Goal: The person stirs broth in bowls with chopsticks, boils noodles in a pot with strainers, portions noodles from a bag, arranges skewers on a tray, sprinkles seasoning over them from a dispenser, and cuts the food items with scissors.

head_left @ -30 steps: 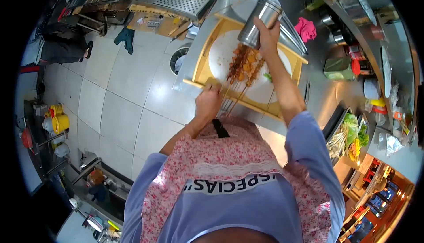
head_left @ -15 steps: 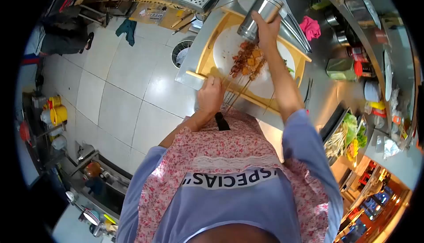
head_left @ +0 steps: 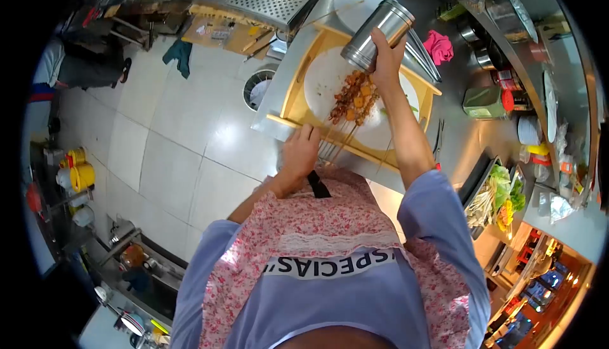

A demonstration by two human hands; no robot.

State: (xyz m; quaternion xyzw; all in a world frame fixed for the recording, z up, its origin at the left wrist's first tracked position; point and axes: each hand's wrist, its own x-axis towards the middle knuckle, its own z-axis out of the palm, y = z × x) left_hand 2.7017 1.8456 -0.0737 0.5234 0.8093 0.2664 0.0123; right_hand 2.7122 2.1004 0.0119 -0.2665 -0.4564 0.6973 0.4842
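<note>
Left hand (head_left: 301, 150) curled just beside the wooden tray (head_left: 294, 100) and skewer sticks; cannot tell whether it pinches anything. Coated skewers (head_left: 355, 100) lie on white plate (head_left: 319, 83) inside tray, on steel tabletop (head_left: 458, 143). Right hand (head_left: 388, 60) wrapped around metal canister (head_left: 378, 34), tilted above skewers. Beyond: pink cloth (head_left: 438, 47).

A crumpled bright-pink cloth (head_left: 438, 47) lies near a boxy green container with a red lid (head_left: 483, 102) — a dark-green cloth (head_left: 179, 55) on the pale tiled floor (head_left: 171, 165), near a round grey bin (head_left: 248, 91).
</note>
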